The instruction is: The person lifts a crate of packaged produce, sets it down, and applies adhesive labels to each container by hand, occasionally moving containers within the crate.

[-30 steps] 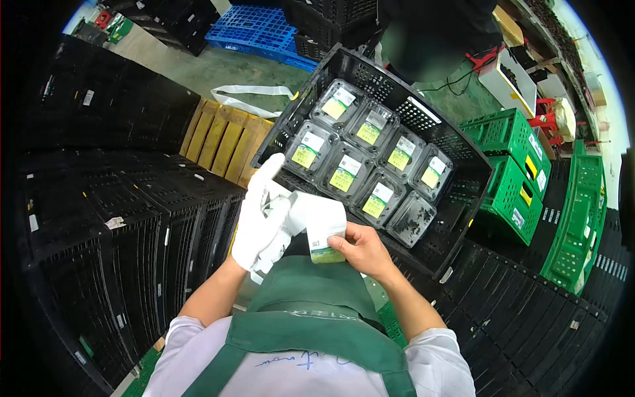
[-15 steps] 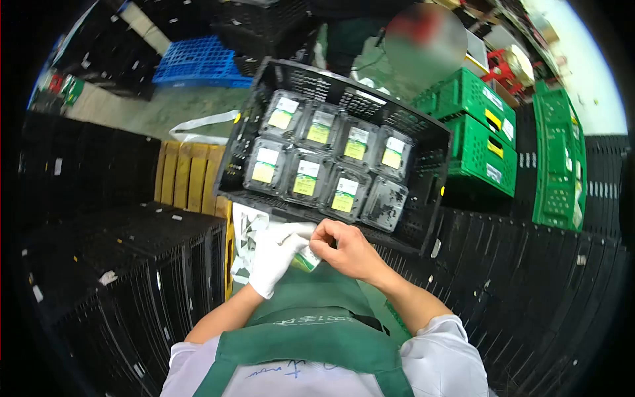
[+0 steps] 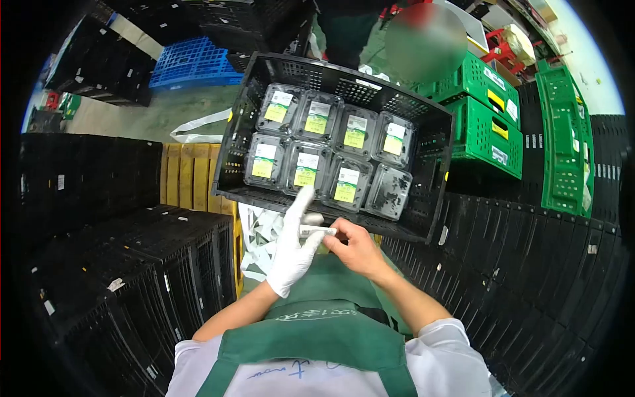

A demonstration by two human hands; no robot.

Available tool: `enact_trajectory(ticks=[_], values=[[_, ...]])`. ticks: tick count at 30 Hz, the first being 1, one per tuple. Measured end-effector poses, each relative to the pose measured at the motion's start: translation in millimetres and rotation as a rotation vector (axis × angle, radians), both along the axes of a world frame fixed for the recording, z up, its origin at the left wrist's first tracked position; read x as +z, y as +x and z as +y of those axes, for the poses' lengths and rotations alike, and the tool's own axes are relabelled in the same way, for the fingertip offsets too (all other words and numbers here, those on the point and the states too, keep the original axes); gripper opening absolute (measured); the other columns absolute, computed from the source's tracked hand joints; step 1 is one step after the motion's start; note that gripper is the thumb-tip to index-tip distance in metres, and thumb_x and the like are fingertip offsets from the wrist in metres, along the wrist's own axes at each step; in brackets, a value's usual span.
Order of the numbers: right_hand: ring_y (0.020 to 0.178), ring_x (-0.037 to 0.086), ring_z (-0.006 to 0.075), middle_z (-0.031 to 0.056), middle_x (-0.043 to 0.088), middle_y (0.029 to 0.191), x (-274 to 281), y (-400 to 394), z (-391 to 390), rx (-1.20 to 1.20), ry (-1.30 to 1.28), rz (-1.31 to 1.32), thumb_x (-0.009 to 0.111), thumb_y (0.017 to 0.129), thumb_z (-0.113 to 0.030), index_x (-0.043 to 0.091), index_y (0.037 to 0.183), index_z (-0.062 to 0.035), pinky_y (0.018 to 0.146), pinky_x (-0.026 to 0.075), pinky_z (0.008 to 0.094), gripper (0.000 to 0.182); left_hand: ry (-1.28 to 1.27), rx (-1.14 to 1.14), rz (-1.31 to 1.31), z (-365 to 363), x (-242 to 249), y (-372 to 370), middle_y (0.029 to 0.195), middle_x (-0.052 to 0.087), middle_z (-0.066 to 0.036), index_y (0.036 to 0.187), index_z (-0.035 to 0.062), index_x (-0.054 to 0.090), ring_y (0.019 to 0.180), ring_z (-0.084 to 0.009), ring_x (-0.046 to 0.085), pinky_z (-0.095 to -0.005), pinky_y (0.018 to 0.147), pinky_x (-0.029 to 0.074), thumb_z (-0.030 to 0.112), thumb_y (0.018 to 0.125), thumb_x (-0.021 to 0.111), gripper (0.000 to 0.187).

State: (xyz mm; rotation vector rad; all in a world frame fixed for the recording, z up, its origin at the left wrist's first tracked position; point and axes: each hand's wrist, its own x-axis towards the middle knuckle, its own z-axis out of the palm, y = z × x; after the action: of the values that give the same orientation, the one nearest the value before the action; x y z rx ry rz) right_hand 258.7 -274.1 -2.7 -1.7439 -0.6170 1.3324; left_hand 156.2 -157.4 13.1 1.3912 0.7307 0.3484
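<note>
In front of me a black crate [image 3: 430, 132] holds two rows of clear plastic boxes with dark contents. All but one carry a white, yellow and green label; the box at the near right [image 3: 388, 192] shows none. Below the crate's near edge, my left hand [image 3: 296, 248], in a white glove, has its thumb against a small white label [image 3: 316, 231], with other fingers stretched toward the crate. Bare and to its right, my right hand [image 3: 354, 246] pinches the label's other end between thumb and fingers.
Black crates [image 3: 159, 245] are stacked at the left, and more stand at the right. Green crates [image 3: 486, 139] rise at the upper right. A blue pallet [image 3: 195, 63] lies at the upper left. Beyond the crate are a person's dark-clothed legs [image 3: 345, 33]. White strips [image 3: 261, 231] hang below the crate.
My left hand has raised and extended its fingers toward the crate. The label between my hands has turned and is seen nearly edge-on. The person beyond the crate shows more clearly.
</note>
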Motion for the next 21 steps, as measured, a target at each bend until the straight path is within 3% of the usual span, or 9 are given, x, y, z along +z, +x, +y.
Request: enact_trajectory(ticks=[2, 4, 7, 12, 14, 16, 18, 19, 21], values=[[0.066, 0.050, 0.0091, 0.0022, 0.056, 0.070, 1, -11, 3, -0.281, 0.176, -0.027, 0.064, 0.087, -0.023, 0.056, 0.086, -0.0007, 0.059, 0.041, 0.0274, 0.023, -0.073, -0.045, 0.097, 10, -7, -9, 0.103, 0.065, -0.009, 0.129, 0.0043, 0.049, 0.085, -0.0124, 0.060, -0.0260, 0.080, 0.048, 0.007, 0.084, 0.061, 0.047], [0.065, 0.049, 0.0080, 0.0018, 0.056, 0.071, 4, -12, 1, -0.294, 0.189, -0.040, 0.064, 0.087, -0.020, 0.057, 0.088, -0.0010, 0.059, 0.041, 0.0264, 0.021, -0.154, -0.103, 0.187, 13, -6, -11, 0.097, 0.066, -0.006, 0.119, 0.0024, 0.058, 0.082, -0.0114, 0.060, -0.0251, 0.077, 0.048, 0.007, 0.081, 0.065, 0.039], [0.066, 0.050, 0.0072, 0.0002, 0.057, 0.072, 15, 1, -4, -0.161, 0.040, 0.052, 0.064, 0.087, -0.018, 0.058, 0.089, -0.0014, 0.061, 0.042, 0.0251, 0.018, -0.083, -0.149, 0.224, 14, 13, -9, 0.077, 0.064, -0.005, 0.084, 0.0016, 0.070, 0.070, -0.0104, 0.057, -0.0246, 0.065, 0.046, 0.009, 0.079, 0.068, 0.009], [0.069, 0.052, 0.0072, -0.0022, 0.057, 0.074, 18, 23, -16, -0.111, 0.081, 0.283, 0.063, 0.088, -0.019, 0.059, 0.092, -0.0015, 0.065, 0.045, 0.0233, 0.019, -0.035, -0.327, 0.179, 2, -3, -15, 0.079, 0.065, -0.006, 0.090, 0.0020, 0.070, 0.070, -0.0121, 0.057, -0.0262, 0.065, 0.046, 0.010, 0.079, 0.067, 0.013], [0.069, 0.052, 0.0074, -0.0012, 0.057, 0.074, 16, 23, -22, -0.122, 0.087, 0.238, 0.064, 0.089, -0.022, 0.059, 0.091, -0.0012, 0.065, 0.044, 0.0235, 0.021, -0.077, -0.252, 0.174, -5, -11, -15, 0.087, 0.068, -0.006, 0.099, 0.0001, 0.069, 0.084, -0.0116, 0.061, -0.0262, 0.078, 0.050, 0.006, 0.081, 0.064, 0.019], [0.070, 0.053, 0.0079, -0.0006, 0.058, 0.073, 14, 22, -25, -0.097, -0.020, 0.267, 0.064, 0.089, -0.023, 0.060, 0.090, -0.0003, 0.065, 0.045, 0.0247, 0.023, 0.109, -0.343, 0.134, -3, -12, -11, 0.092, 0.068, -0.008, 0.108, 0.0012, 0.066, 0.085, -0.0128, 0.062, -0.0263, 0.079, 0.049, 0.006, 0.083, 0.063, 0.026], [0.068, 0.052, 0.0086, 0.0004, 0.057, 0.071, 17, 14, -24, -0.103, -0.043, 0.188, 0.064, 0.089, -0.020, 0.059, 0.088, 0.0001, 0.064, 0.044, 0.0253, 0.020, 0.111, -0.096, -0.023, -13, 7, 0, 0.093, 0.067, -0.007, 0.107, 0.0050, 0.066, 0.087, -0.0146, 0.060, -0.0280, 0.077, 0.048, 0.006, 0.083, 0.064, 0.024], [0.067, 0.052, 0.0088, 0.0008, 0.057, 0.072, 20, 9, -24, -0.129, 0.005, 0.036, 0.064, 0.088, -0.019, 0.058, 0.087, -0.0002, 0.063, 0.044, 0.0256, 0.020, 0.043, 0.011, 0.049, -18, 15, 4, 0.094, 0.066, -0.006, 0.108, 0.0052, 0.066, 0.085, -0.0128, 0.059, -0.0268, 0.076, 0.048, 0.006, 0.084, 0.062, 0.024], [0.067, 0.051, 0.0088, 0.0015, 0.055, 0.074, 21, 1, -24, -0.152, 0.151, -0.209, 0.065, 0.087, -0.017, 0.056, 0.086, -0.0014, 0.062, 0.044, 0.0262, 0.018, -0.110, -0.106, 0.158, -5, -6, -11, 0.095, 0.066, -0.005, 0.106, 0.0052, 0.066, 0.086, -0.0126, 0.058, -0.0271, 0.078, 0.047, 0.006, 0.084, 0.062, 0.022]])
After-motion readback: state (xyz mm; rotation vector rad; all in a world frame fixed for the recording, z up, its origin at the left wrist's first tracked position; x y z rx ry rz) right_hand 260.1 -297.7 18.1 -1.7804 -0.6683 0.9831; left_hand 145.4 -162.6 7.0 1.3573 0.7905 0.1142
